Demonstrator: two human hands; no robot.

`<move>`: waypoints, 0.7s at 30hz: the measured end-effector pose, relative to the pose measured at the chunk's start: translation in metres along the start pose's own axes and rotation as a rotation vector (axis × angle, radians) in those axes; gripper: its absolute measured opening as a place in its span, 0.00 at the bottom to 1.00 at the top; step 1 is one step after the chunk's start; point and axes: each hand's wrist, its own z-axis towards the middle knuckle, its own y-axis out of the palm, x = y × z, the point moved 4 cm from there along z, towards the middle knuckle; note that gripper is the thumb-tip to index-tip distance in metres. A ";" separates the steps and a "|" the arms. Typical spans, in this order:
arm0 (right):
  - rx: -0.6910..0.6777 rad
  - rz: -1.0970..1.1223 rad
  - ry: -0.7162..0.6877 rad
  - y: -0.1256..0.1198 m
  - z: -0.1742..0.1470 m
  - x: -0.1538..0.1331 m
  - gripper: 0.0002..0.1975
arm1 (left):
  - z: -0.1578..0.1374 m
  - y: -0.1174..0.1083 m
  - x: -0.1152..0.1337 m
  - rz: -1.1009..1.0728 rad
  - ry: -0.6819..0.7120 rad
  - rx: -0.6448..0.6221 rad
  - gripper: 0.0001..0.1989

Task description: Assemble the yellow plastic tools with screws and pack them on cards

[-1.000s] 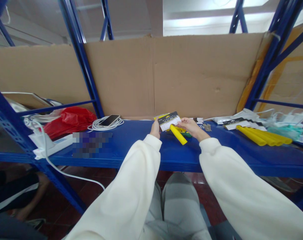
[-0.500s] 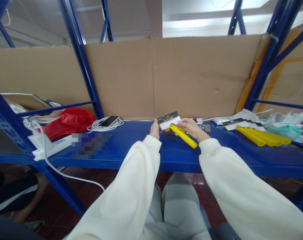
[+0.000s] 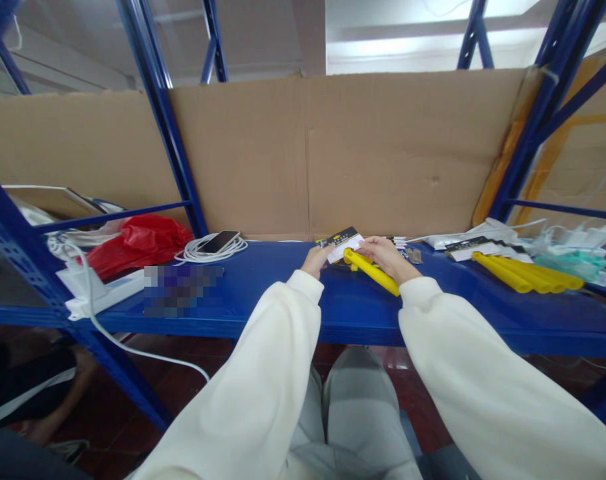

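Above the blue shelf (image 3: 263, 287), a black-and-white packaging card (image 3: 343, 243) is held between my two hands. My left hand (image 3: 317, 260) has its fingers closed on the card's left side. At the opposite edge my right hand (image 3: 384, 257) pinches the card. A yellow tube-like handle (image 3: 377, 276) slants down to the right from the card, below my right fingers. How card and handle are joined cannot be made out. Some small items (image 3: 411, 255) lie just behind my right hand.
Several yellow tubes (image 3: 533, 275) with similar cards lie to the right, near a teal-and-clear plastic bundle (image 3: 573, 263). Leftward are a phone (image 3: 220, 242) on a coiled white cable (image 3: 187, 252), a red bag (image 3: 137, 243) and a white power strip (image 3: 117, 288). Cardboard (image 3: 383, 153) stands behind.
The card has tilted more steeply, its left side lower. My left hand has shifted slightly to the right, its fingers further over the card. The yellow handle has swung slightly right.
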 end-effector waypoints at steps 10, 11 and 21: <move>-0.015 -0.123 0.014 -0.001 0.004 0.004 0.08 | 0.005 -0.001 -0.004 -0.123 0.127 0.115 0.06; -0.018 -0.137 0.023 0.000 0.004 0.005 0.08 | 0.005 -0.002 -0.004 -0.127 0.144 0.142 0.06; -0.200 -0.292 -0.002 0.000 0.010 0.020 0.15 | 0.005 -0.008 0.001 -0.124 0.224 0.198 0.07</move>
